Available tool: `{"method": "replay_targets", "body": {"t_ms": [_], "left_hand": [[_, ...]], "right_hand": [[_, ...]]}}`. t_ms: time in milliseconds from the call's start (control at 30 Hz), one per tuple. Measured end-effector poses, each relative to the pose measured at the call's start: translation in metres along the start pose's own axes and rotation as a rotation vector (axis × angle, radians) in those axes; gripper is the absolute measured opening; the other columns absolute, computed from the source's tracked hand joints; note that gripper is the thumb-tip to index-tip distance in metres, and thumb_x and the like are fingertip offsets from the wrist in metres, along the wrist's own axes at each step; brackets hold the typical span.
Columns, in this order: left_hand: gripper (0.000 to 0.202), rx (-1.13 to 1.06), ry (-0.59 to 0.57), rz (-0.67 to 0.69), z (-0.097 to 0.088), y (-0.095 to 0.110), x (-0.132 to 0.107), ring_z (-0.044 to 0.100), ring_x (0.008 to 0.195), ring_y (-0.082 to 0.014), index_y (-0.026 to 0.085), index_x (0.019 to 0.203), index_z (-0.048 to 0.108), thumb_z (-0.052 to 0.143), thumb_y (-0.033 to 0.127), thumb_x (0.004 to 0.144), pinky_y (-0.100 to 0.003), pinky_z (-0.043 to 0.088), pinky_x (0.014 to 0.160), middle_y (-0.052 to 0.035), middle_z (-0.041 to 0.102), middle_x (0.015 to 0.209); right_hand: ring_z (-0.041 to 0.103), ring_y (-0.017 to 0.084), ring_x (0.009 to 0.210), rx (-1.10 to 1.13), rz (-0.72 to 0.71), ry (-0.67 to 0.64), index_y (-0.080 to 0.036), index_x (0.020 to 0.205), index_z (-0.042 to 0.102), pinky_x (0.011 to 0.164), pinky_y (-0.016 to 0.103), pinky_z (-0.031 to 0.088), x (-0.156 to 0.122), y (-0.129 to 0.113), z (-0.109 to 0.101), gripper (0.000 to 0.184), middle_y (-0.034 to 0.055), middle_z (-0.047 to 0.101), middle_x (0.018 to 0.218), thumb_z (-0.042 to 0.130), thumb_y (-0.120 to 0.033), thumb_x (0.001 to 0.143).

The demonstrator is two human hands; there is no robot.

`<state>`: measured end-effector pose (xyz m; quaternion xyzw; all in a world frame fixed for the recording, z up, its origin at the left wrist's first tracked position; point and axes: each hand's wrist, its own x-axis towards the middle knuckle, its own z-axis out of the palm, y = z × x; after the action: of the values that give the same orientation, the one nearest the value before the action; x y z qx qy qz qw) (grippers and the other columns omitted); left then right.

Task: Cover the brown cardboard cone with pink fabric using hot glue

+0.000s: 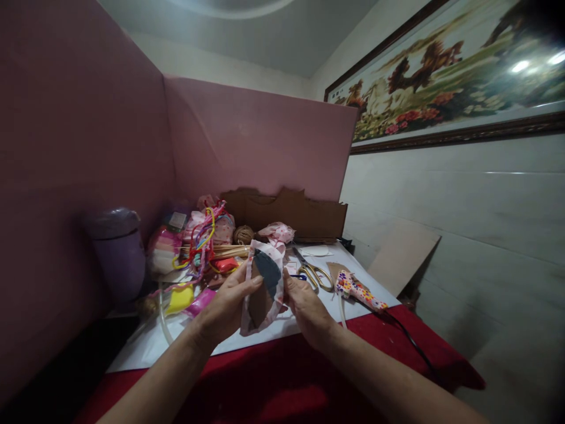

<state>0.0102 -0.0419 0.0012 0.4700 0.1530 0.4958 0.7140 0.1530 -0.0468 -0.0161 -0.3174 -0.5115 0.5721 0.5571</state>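
A corner is formed by tall pink partition boards point(247, 135) on the left and behind, with a pale tiled wall on the right carrying a large framed picture of horses point(454, 70). Below them a table is spread with a red cloth point(282, 383), and over that cloth a white sheet point(145, 347) is laid as a work surface. At the left edge a lilac plastic lidded bin point(117, 253) is stood against the partition, and a brown cardboard cut-out point(291, 215) is leaned against the back board.

A heap of coloured cords, ribbons and fabric scraps point(198, 247) is piled behind the hands, with a ball of brown twine point(243, 234) beside it. To the right, gold-handled scissors point(315, 274) are laid on the sheet, and a floral-patterned glue gun point(359, 291) rests near them, its black cable trailing off over the red cloth.

Above the sheet, a brown cardboard shape wrapped in white printed fabric with a dark patch point(263, 285) is held upright between both hands. It is gripped by the left hand point(225, 306), thumb across the front edge, and pinched at its right edge by the right hand point(306, 306).

The fabric could slip off the card if either grip is loosened, since it looks only loosely wrapped. The glue gun could be dragged off by its cable, or brushed by the right forearm; whether it is hot cannot be told.
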Motion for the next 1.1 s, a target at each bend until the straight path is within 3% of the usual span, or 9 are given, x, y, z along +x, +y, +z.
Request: {"method": "replay_targets", "body": {"t_ms": [200,433,567,700,867,1100], "left_hand": [[0.038,0.019,-0.028,0.016,-0.002,-0.003,0.000,0.066,0.087,-0.0208,0.021,0.116,0.055,0.061,0.017,0.078,-0.031,0.050,0.078,-0.0081,0.067,0.104],[0.036,0.010,0.019,0.046,0.000,-0.001,0.000,0.066,0.088,-0.0194,0.021,0.113,0.057,0.063,0.016,0.077,-0.028,0.051,0.079,-0.0070,0.068,0.103],[0.030,0.008,0.074,0.031,0.002,-0.002,0.000,0.067,0.075,-0.0159,0.020,0.106,0.059,0.063,0.015,0.076,-0.025,0.053,0.070,-0.0047,0.070,0.090],[0.039,0.015,0.134,0.005,0.001,-0.006,0.001,0.066,0.061,-0.0142,0.023,0.111,0.057,0.065,0.016,0.073,-0.024,0.053,0.060,-0.0024,0.070,0.082],[0.043,0.118,0.194,0.103,-0.001,-0.010,0.006,0.066,0.075,-0.0170,0.024,0.116,0.053,0.065,0.024,0.075,-0.026,0.051,0.065,-0.0046,0.068,0.099],[0.027,0.275,0.306,0.199,-0.004,-0.015,0.009,0.061,0.074,-0.0143,0.018,0.100,0.061,0.065,0.032,0.076,-0.022,0.046,0.068,-0.0020,0.068,0.086]], "right_hand": [[0.040,0.010,0.045,-0.173,-0.124,0.060,-0.019,0.056,0.048,0.044,0.023,0.033,-0.001,0.004,-0.002,0.052,-0.0020,0.048,0.050,0.050,-0.068,0.075],[0.042,0.011,0.046,-0.371,-0.237,0.045,-0.019,0.051,0.047,0.047,0.025,0.035,0.007,0.001,-0.007,0.052,-0.0012,0.048,0.049,0.046,-0.060,0.082],[0.042,0.011,0.046,-0.387,-0.253,0.060,-0.020,0.052,0.048,0.046,0.026,0.034,0.008,-0.001,-0.005,0.049,-0.0014,0.049,0.051,0.049,-0.059,0.081],[0.044,0.013,0.045,-0.499,-0.274,0.093,-0.021,0.049,0.049,0.049,0.027,0.034,0.007,-0.002,-0.002,0.051,-0.0005,0.050,0.045,0.047,-0.060,0.081],[0.040,0.014,0.055,-0.580,-0.393,0.107,-0.020,0.050,0.051,0.055,0.027,0.033,0.009,-0.008,-0.001,0.047,-0.0002,0.046,0.053,0.049,-0.053,0.084],[0.039,0.014,0.062,-0.586,-0.414,0.065,-0.019,0.057,0.053,0.061,0.026,0.032,0.017,-0.006,-0.002,0.040,-0.0003,0.044,0.062,0.046,-0.044,0.087]]}}
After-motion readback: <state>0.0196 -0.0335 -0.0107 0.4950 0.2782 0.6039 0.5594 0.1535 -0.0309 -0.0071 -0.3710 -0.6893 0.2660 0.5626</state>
